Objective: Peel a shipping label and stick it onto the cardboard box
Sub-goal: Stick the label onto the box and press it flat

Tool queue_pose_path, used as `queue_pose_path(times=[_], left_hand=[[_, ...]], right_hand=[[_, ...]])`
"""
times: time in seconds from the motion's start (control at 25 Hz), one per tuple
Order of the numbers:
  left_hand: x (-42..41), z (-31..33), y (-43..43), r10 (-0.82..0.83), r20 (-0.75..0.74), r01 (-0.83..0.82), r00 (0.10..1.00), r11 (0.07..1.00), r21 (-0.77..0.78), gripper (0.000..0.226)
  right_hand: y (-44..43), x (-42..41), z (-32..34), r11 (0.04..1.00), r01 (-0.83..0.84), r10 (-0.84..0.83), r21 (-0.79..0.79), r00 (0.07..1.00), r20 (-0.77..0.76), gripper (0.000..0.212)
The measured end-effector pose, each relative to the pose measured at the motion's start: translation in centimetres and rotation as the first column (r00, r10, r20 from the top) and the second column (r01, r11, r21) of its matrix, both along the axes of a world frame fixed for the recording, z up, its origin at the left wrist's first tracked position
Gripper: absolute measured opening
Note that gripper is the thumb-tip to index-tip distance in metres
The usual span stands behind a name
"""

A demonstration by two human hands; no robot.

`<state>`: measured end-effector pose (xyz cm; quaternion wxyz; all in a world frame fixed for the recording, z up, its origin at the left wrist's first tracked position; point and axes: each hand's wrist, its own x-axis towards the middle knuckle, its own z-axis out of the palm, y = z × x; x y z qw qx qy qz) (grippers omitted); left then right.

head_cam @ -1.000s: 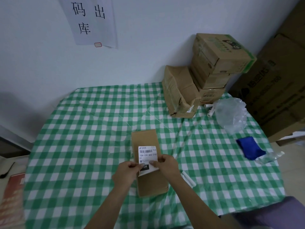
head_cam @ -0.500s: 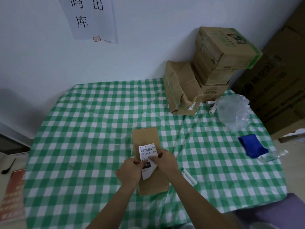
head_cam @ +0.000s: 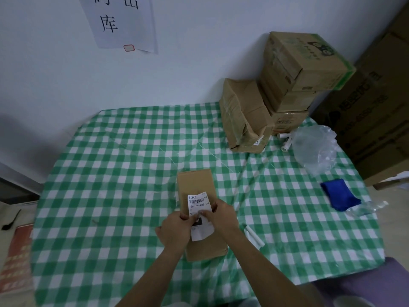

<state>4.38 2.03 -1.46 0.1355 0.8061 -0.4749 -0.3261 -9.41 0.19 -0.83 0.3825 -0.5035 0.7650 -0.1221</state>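
Far left, off the table edge: a black tool point(head_cam: 11, 220) lies on the floor w/ a red printed sheet point(head_cam: 15, 260) below it. On the wall up top a white paper sign point(head_cam: 124, 23) w/ black characters and a small red-edged tag at its bottom. Table point(head_cam: 99, 173) is covered in green/white check cloth.

Centre: a flat brown box point(head_cam: 195, 182) lies lengthwise on the cloth, near end toward the person. Left hand point(head_cam: 174, 231) sits at the box's left side, thumb + fingers pinched together on the left edge of the label point(head_cam: 199, 203). Right hand point(head_cam: 223, 214) is just beside it, thumb + forefinger clamped on the label's mid-right part. Label is white w/ barcode and "15H-159-A03-210" printed; it's held over the box's middle, top part standing up toward the camera, lower strip curling down below the hands. Can't tell if any part is stuck to the box or if the backing is off.

Right of the box, a white strip point(head_cam: 254, 237) lies on the cloth near the right forearm. Back right corner: a dented carton point(head_cam: 243, 114) leans against a stack of cartons point(head_cam: 298, 69) by the wall. Just beside those, small white tubes point(head_cam: 285, 140) and a clear bag point(head_cam: 314, 147). Nearer, a blue cloth point(head_cam: 339, 194) touches a crumpled clear wrapper point(head_cam: 365, 208) at the table's right edge. Beyond the table, big dark cartons point(head_cam: 380, 111) stand on the floor
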Motion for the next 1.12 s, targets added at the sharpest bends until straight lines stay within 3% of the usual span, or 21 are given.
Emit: queue_pose_path(times=[0.36,0.64,1.12], left_hand=[[-0.1,0.3,-0.1,-0.025,0.019,0.025,0.999,0.999,0.049,0.048],[1.4,0.0,-0.6,-0.078,-0.121,0.099,0.990,0.980,0.173,0.062],[1.1,0.1,0.0,-0.158,-0.101,0.170,0.982,0.977,0.129,0.046]], right_hand=[[0.0,0.1,-0.2,1.000,0.019,-0.019,-0.011,1.000,-0.001,0.041],[0.0,-0.2,-0.4,0.999,0.026,-0.026,-0.040,1.000,0.014,0.047],[-0.2,-0.9,0.0,0.999,-0.051,0.051,-0.004,0.998,0.048,0.054]])
